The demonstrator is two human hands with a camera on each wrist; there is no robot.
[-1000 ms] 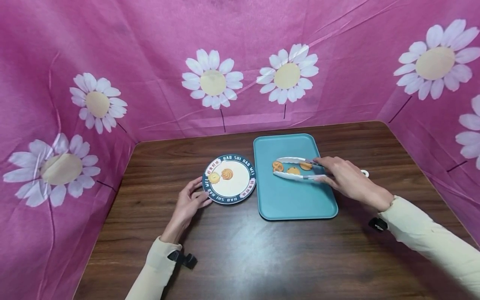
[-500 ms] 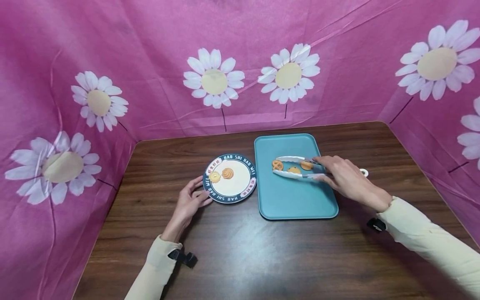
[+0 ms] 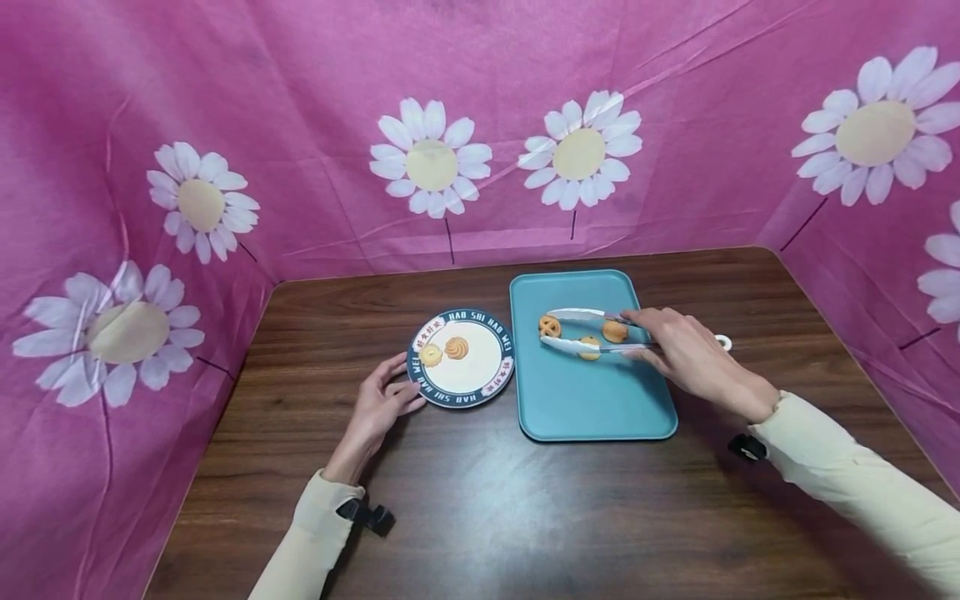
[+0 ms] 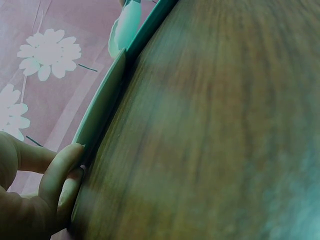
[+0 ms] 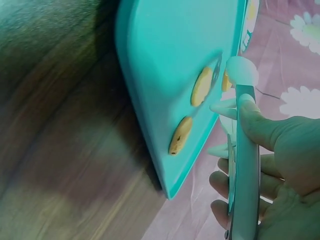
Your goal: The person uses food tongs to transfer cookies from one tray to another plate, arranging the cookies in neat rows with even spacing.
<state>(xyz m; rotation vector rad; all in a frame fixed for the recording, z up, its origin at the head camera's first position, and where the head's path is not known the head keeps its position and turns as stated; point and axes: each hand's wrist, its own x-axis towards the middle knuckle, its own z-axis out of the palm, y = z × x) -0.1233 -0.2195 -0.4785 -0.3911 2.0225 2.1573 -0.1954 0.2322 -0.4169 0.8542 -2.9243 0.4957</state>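
Observation:
My right hand (image 3: 686, 354) grips a pair of tongs (image 3: 592, 346) with white scalloped tips and metal arms, over the teal tray (image 3: 592, 408). Between the tongs' tips is a pretzel-shaped cookie (image 3: 549, 327); whether it is off the tray I cannot tell. Two round cookies lie on the tray, one partly behind the near tong arm (image 3: 590, 348), the other a dotted cookie (image 5: 180, 135) closer to the hand. My left hand (image 3: 378, 404) holds the left rim of a round plate (image 3: 483, 362), thumb and fingers at its edge. The plate bears a swirl cookie (image 3: 456, 348) and a pale flower-shaped cookie (image 3: 431, 356).
Plate and tray sit side by side on a dark wooden table (image 3: 480, 508), almost touching. A pink cloth (image 3: 315, 167) with white daisies stands behind and at both sides. A white ring (image 3: 723, 342) shows at the tongs' rear end.
The tongs and the pretzel-shaped cookie between their tips have shifted slightly left and away, while the round cookies stay on the tray. My left hand has kept its place at the plate.

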